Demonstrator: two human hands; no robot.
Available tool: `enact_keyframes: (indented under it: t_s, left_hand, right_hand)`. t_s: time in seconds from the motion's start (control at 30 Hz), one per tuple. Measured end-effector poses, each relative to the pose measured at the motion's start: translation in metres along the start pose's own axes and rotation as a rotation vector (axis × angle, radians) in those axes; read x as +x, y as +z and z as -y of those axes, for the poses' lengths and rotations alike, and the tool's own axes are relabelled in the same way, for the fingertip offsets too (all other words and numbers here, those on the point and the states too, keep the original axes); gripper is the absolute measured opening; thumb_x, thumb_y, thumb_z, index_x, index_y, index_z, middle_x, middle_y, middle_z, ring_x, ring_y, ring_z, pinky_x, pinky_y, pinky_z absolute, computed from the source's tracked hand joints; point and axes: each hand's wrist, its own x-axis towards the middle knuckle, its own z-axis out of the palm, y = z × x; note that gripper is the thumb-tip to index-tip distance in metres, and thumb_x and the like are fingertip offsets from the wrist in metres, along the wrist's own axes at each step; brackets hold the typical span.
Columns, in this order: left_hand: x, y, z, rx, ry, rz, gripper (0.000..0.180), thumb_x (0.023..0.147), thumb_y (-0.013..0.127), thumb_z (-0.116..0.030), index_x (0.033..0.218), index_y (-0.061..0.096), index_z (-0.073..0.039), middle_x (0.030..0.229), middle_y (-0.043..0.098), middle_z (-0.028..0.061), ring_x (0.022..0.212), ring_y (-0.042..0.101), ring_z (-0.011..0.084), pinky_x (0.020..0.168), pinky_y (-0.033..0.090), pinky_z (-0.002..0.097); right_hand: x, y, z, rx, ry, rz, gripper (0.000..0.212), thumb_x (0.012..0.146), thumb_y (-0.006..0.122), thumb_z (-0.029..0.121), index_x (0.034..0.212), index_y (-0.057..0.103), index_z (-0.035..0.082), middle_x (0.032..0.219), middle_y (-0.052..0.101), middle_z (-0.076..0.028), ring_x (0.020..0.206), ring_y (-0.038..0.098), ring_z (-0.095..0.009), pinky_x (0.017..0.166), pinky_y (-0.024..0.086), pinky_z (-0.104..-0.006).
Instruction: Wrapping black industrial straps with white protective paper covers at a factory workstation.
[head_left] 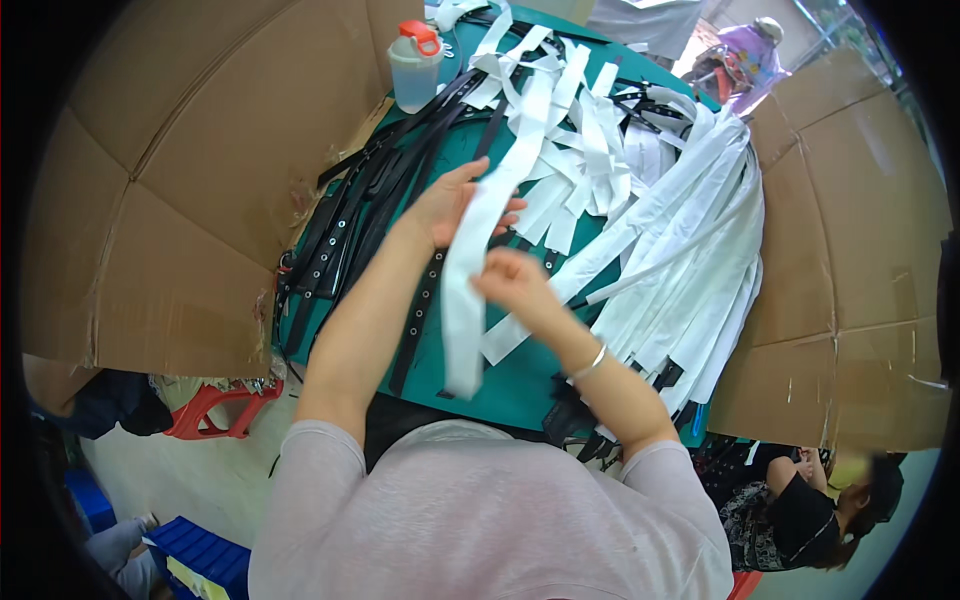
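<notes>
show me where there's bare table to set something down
Bare green tabletop lies at the near edge, between the held white strip and the black pieces; a narrower gap shows between that strip and an eyeleted strap. Black straps crowd the left, white strips the right.

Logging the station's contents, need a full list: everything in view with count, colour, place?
Held strip: 1, white, across the left palm
Loose strips: many, white, table's middle and right
Straps: several, black, mostly table's left
Bottle: 1, translucent with orange-red lid, far left
Table: 1, green, under the work
Cardboard walls: 2, brown, left and right
Stool: 1, red, lower left
Plastic items: at least 2, blue, lower left, kind unclear
Other people: at least 3, partly seen, around the edges
Bracelet: 1, pale, right wrist
Left hand: 1, bare, under held strip
Right hand: 1, bare, blurred, at strip's edge
</notes>
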Motion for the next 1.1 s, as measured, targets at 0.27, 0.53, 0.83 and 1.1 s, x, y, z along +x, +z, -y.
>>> enact_keyframes:
  t_s: [0.27, 0.53, 0.83, 1.1]
  left_hand:
    - [-0.177, 0.04, 0.017, 0.709, -0.125, -0.196, 0.031, 0.082, 0.062, -0.013, 0.109, 0.053, 0.001, 0.072, 0.065, 0.0105, 0.054, 0.061, 0.0125, 0.045, 0.049, 0.0233]
    - [-0.346, 0.035, 0.111, 0.852, -0.105, -0.287, 0.056, 0.081, 0.07, -0.02, 0.128, 0.047, 0.0, 0.113, 0.06, 0.0078, 0.107, 0.056, 0.0161, 0.093, 0.043, 0.0312]
    - [-0.238, 0.04, 0.116, 0.429, 0.574, -0.684, 0.017, 0.087, 0.06, -0.008, 0.101, 0.059, 0.003, 0.081, 0.067, 0.0054, 0.067, 0.06, 0.0065, 0.058, 0.046, 0.0198]
    - [-0.259, 0.052, 0.139, 0.947, 0.454, -0.989, 0.026, 0.08, 0.068, -0.006, 0.099, 0.052, 0.001, 0.076, 0.069, 0.0077, 0.062, 0.059, 0.0053, 0.053, 0.042, 0.0192]
  right_hand:
    - [-0.01, 0.041, -0.008, 1.035, 0.367, 0.232, 0.059, 0.09, 0.052, 0.045, 0.127, 0.04, 0.001, 0.124, 0.052, -0.016, 0.119, 0.048, -0.028, 0.098, 0.037, -0.0505]
    - [-0.017, 0.098, 0.01, 0.479, 0.375, -0.021, 0.025, 0.09, 0.058, 0.017, 0.105, 0.055, -0.003, 0.094, 0.064, -0.013, 0.083, 0.063, -0.017, 0.075, 0.052, -0.0312]
    - [-0.079, 0.145, -0.002, 0.062, 0.08, 0.253, 0.019, 0.087, 0.062, 0.016, 0.096, 0.062, -0.001, 0.086, 0.065, -0.003, 0.078, 0.058, -0.007, 0.069, 0.049, -0.0243]
    - [-0.066, 0.129, 0.02, -0.07, 0.126, 0.265, 0.014, 0.079, 0.071, 0.012, 0.077, 0.065, 0.0, 0.071, 0.062, -0.001, 0.066, 0.055, -0.006, 0.06, 0.044, -0.0201]
